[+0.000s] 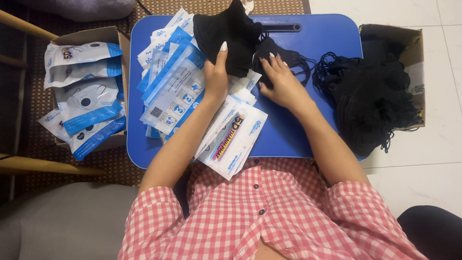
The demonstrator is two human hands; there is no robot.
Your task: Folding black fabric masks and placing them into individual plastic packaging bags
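The table lay bare only in its middle and right part, a blue strip running from below the right hand to the near edge. The left half was blocked by a spread of blue-and-white packets, some overhanging the near edge. At the far edge a stack of black masks stood in the way. A heap of black masks spilled from the cardboard box over the right rim.
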